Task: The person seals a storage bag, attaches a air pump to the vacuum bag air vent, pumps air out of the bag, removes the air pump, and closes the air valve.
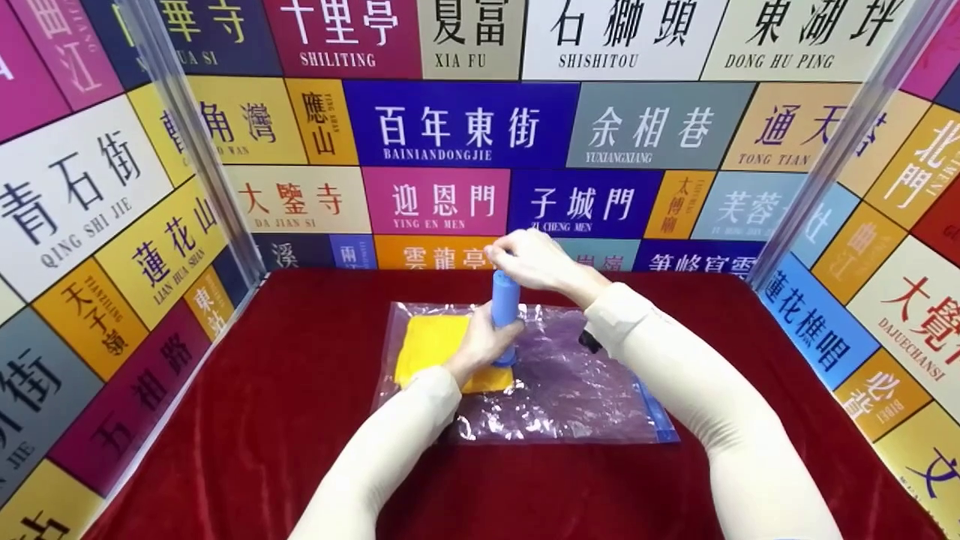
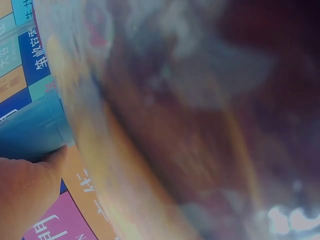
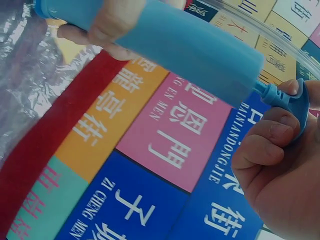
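Observation:
A blue hand pump (image 1: pixel 506 296) stands upright on a clear plastic bag (image 1: pixel 570 382), and folded yellow cloth (image 1: pixel 431 341) shows inside the bag's left half. My left hand (image 1: pixel 484 337) grips the lower part of the pump's barrel. Above it, my right hand (image 1: pixel 536 259) holds the pump's top end. In the right wrist view the fingers curl round the pump's handle (image 3: pixel 297 107), which sits close to the barrel's end. Crumpled plastic fills most of the left wrist view, with the pump barrel (image 2: pixel 35 127) and left thumb at its left edge.
The bag lies on a table covered in dark red cloth (image 1: pixel 300 420). A blue strip (image 1: pixel 656 409) runs along the bag's right edge. Colourful sign-printed panels (image 1: pixel 465 124) stand behind and on both sides, with clear posts (image 1: pixel 817 161) at the back corners.

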Tool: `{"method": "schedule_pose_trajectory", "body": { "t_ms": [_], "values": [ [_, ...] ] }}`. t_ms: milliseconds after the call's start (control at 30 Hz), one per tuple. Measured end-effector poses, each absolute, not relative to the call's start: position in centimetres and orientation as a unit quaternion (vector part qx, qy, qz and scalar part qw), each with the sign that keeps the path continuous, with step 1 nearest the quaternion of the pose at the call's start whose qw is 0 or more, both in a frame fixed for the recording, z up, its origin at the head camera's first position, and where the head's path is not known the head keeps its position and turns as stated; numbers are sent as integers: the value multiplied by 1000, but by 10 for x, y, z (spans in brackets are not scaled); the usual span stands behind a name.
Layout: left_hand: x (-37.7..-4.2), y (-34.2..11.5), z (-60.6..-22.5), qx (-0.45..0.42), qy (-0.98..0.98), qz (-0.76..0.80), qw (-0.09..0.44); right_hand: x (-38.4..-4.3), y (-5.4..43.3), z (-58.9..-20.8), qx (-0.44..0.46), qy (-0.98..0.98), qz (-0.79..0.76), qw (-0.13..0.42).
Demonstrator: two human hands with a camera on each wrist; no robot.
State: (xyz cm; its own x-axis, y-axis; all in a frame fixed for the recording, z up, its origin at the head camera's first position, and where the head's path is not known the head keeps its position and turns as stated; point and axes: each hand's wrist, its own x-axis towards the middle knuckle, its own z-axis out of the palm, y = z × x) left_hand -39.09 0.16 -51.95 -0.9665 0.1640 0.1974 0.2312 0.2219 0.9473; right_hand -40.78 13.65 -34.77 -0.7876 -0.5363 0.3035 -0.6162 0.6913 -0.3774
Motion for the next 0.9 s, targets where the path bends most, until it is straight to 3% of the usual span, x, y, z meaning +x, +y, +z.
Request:
{"method": "schedule_pose_trajectory", "body": {
  "t_ms": [300,900],
  "values": [
    [-389,2,-521,-124,-770,-626,14,-407,139,-360,303,-915,251,87],
    [-388,3,-522,-134,-778,-613,26,-409,142,-346,313,-914,241,91]
  ]
}}
